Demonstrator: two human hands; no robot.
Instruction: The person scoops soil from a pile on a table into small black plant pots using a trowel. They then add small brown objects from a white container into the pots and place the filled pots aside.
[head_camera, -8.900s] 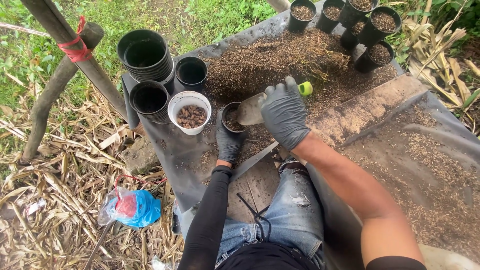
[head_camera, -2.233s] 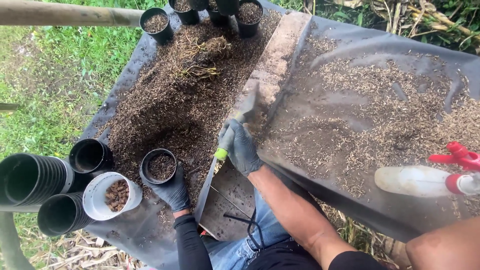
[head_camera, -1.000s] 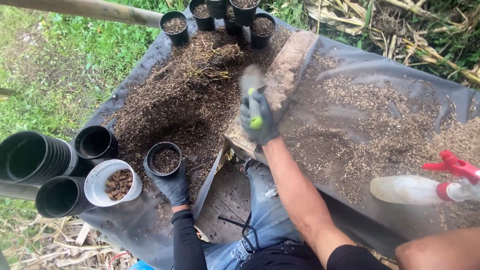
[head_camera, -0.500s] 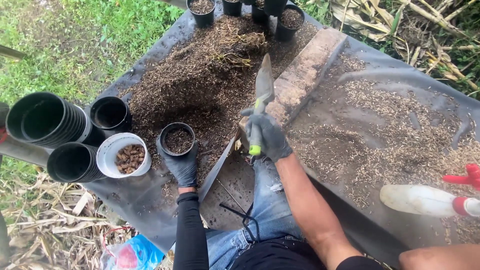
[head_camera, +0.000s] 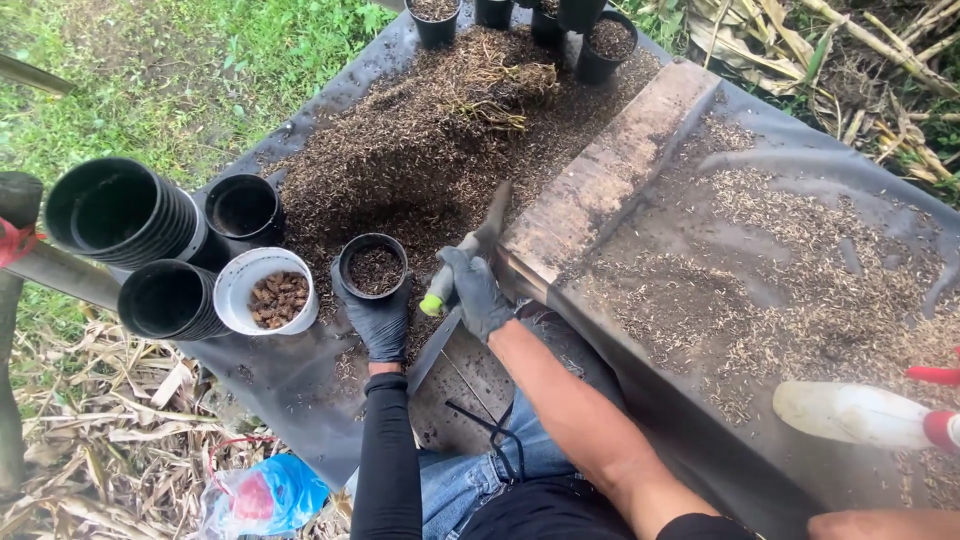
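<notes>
Head view, left hand: the gloved left hand (head_camera: 383, 318) is closed around the near side of a small black pot (head_camera: 373, 266), which stands upright on the black sheet (head_camera: 300, 390) and is partly filled with soil.
Head view, right hand: the gloved right hand (head_camera: 478, 292) is wrapped tight around the green-tipped handle of a trowel (head_camera: 470, 250).
Trowel axis: the blade points far and slightly right, towards the soil heap (head_camera: 420, 140); the handle end points near and left, towards the pot.
Pot from hands: it lies just left of the trowel, near the handle end; the left hand is already on it, the right is close beside it.
Around: a white cup (head_camera: 266, 290) of brown chunks is just left of the pot; stacked black pots (head_camera: 130, 215) are further left; a wooden plank (head_camera: 610, 170) is to the right.
</notes>
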